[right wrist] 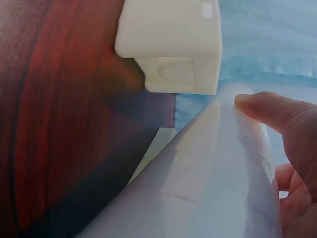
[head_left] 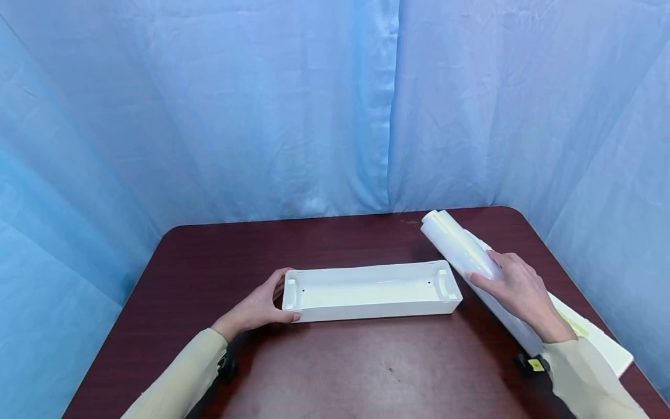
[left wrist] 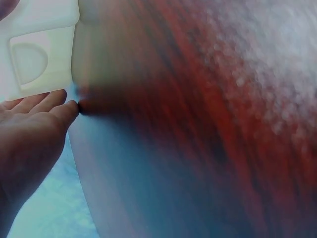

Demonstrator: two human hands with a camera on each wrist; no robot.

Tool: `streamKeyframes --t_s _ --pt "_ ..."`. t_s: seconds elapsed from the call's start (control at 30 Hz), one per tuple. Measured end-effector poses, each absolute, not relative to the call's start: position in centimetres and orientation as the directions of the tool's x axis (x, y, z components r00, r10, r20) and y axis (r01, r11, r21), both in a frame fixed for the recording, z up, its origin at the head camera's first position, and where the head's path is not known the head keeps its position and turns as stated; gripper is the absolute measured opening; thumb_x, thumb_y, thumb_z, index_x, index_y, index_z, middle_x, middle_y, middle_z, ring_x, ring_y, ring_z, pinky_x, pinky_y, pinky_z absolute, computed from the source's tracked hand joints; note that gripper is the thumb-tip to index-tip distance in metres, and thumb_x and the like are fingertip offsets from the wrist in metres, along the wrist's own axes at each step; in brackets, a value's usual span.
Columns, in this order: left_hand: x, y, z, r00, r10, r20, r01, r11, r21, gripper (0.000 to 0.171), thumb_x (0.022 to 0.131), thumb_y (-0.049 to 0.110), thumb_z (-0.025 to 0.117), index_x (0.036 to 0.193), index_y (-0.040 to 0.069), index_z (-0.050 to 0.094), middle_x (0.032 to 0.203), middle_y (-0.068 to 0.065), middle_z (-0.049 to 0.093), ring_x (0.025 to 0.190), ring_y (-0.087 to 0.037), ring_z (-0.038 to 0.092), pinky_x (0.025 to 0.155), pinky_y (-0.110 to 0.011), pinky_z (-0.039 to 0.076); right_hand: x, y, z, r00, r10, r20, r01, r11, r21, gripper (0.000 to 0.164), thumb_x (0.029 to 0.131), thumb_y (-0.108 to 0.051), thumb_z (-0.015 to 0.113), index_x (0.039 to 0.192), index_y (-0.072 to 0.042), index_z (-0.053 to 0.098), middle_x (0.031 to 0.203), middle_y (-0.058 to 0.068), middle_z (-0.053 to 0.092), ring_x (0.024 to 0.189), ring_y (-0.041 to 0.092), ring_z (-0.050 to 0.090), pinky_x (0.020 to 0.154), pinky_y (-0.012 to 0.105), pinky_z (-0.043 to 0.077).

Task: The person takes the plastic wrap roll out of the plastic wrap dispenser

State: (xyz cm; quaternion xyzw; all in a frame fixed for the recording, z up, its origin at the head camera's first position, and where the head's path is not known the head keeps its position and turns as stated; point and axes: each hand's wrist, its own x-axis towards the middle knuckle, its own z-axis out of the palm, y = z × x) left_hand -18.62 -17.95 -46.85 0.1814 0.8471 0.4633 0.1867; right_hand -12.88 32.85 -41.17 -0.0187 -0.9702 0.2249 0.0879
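A long, open white plastic box (head_left: 366, 294) lies crosswise on the table. My left hand (head_left: 259, 302) grips its left end, thumb at the near corner and fingers at the far side. In the left wrist view the end of the box (left wrist: 59, 54) is above the left hand (left wrist: 34, 139). To the right, my right hand (head_left: 515, 288) holds a thick roll of clear plastic wrap (head_left: 460, 244) lying at a slant. The right wrist view shows the thumb on the roll (right wrist: 213, 173) and other fingers along its side, partly hidden.
A flat white panel (head_left: 602, 343) with a yellow-green patch lies slanted beside the roll, partly under the right arm. The dark red-brown table (head_left: 366, 366) has rounded far corners. Blue curtains (head_left: 262, 116) hang behind and at both sides.
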Motion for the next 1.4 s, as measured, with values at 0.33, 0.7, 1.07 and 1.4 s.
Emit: streamKeyframes --t_s 0.33,0.7,1.07,1.4 --pt "-18.6 -18.1 -46.7 -0.863 0.483 -0.147 0.134 0.500 0.856 0.100 0.081 0.034 0.089 0.157 0.014 0.029 0.159 -0.012 0.039 0.149 -0.031 0.037 0.118 -0.051 0.032 -13.0 33.2 -42.0 -0.990 0.060 0.126 0.002 0.907 -0.421 0.081 0.091 -0.049 0.075 0.138 0.014 0.053 0.121 0.036 0.056 0.100 0.045 0.054 0.077 0.059 0.044" --pt "-18.4 -18.6 -46.6 -0.862 0.480 -0.164 0.105 0.486 0.868 0.103 0.081 0.032 0.089 0.159 0.012 0.025 0.162 -0.014 0.034 0.152 -0.033 0.032 0.119 -0.051 0.030 -13.4 32.7 -42.9 -0.979 0.012 0.202 -0.067 0.923 -0.380 0.063 0.086 -0.038 0.080 0.123 0.010 0.064 0.103 0.029 0.063 0.091 0.038 0.057 0.073 0.051 0.044" --pt "-18.1 -18.7 -46.6 -0.857 0.488 -0.165 0.102 0.473 0.875 0.102 0.082 0.032 0.089 0.159 0.013 0.025 0.161 -0.012 0.035 0.151 -0.032 0.033 0.119 -0.051 0.030 -13.8 32.4 -43.3 -0.971 -0.006 0.238 -0.089 0.936 -0.340 0.041 0.079 -0.032 0.085 0.093 0.001 0.066 0.076 0.009 0.056 0.069 0.025 0.050 0.059 0.038 0.037" --pt "-17.8 -18.8 -46.4 -0.845 0.511 -0.156 0.086 0.419 0.904 0.115 0.083 0.028 0.088 0.166 0.016 0.011 0.168 -0.009 0.024 0.154 -0.030 0.025 0.120 -0.053 0.027 -13.9 32.4 -43.5 -0.978 -0.040 0.203 -0.104 0.944 -0.312 0.065 0.081 -0.039 0.086 0.113 0.014 0.064 0.092 0.026 0.061 0.081 0.038 0.056 0.068 0.049 0.044"
